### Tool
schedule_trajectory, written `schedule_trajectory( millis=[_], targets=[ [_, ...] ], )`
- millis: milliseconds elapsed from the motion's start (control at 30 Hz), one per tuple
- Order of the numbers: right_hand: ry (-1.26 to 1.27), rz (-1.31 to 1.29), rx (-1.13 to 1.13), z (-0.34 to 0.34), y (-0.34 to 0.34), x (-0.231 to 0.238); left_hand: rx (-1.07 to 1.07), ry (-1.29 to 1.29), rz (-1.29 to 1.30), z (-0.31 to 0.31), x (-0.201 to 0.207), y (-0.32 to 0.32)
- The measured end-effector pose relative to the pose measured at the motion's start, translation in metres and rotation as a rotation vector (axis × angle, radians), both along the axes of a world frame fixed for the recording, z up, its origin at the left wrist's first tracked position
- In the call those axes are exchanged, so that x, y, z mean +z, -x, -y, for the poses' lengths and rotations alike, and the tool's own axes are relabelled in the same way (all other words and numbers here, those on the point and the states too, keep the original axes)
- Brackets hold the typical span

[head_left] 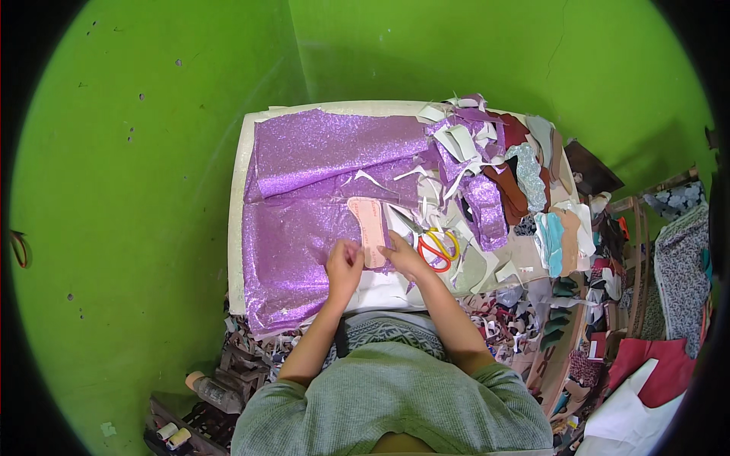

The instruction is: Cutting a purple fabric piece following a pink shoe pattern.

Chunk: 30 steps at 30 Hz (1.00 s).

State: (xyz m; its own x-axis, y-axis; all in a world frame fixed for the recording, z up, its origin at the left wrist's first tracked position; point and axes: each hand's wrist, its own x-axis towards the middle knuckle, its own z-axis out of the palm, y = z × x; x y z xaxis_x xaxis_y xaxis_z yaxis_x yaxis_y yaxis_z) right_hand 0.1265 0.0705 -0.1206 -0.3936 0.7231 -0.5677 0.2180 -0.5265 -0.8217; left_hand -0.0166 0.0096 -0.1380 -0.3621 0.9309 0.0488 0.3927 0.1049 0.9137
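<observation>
A pale pink, curved pattern piece (368, 228) with red markings lies over purple glitter fabric (304, 220) on the table. My right hand (405, 258) grips its lower right edge, thumb on top. Beside its lower left edge, my left hand (344, 266) has its fingers pinched together; whatever is between them is too small to tell. Just right of my right hand rest scissors (436, 251) with red and yellow handles, blades pointing up and left. A thick fold of the glitter fabric runs across the far half of the table.
White offcuts (456, 144) and purple scraps (484, 205) cover the table's right part. Cut pieces in brown (508, 190), silver (530, 178) and turquoise (550, 235) lie along its right side. Green walls (175, 152) stand behind and left. Scraps (494, 327) are heaped below the near edge.
</observation>
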Motion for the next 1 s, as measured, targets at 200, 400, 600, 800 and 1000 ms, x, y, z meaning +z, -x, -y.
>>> schedule_trajectory(
  millis=[200,400,600,800,1000],
  targets=[
    [-0.109,-0.102,-0.016,-0.002,0.003,-0.004,-0.345,0.682,0.659,0.019,0.011,0.007],
    [-0.062,-0.125,-0.066,0.003,0.013,0.021,-0.086,0.305,1.595,0.018,0.006,-0.011],
    [-0.098,-0.183,-0.106,0.007,0.007,-0.004,-0.055,0.114,1.748,-0.003,-0.004,-0.028],
    [-0.129,0.063,0.037,0.008,0.002,0.018,0.133,0.106,1.629,0.002,-0.023,-0.027],
    [0.151,-0.137,-0.13,-0.027,-0.004,-0.008,0.21,0.104,1.55,-0.003,0.005,-0.034]
  ],
)
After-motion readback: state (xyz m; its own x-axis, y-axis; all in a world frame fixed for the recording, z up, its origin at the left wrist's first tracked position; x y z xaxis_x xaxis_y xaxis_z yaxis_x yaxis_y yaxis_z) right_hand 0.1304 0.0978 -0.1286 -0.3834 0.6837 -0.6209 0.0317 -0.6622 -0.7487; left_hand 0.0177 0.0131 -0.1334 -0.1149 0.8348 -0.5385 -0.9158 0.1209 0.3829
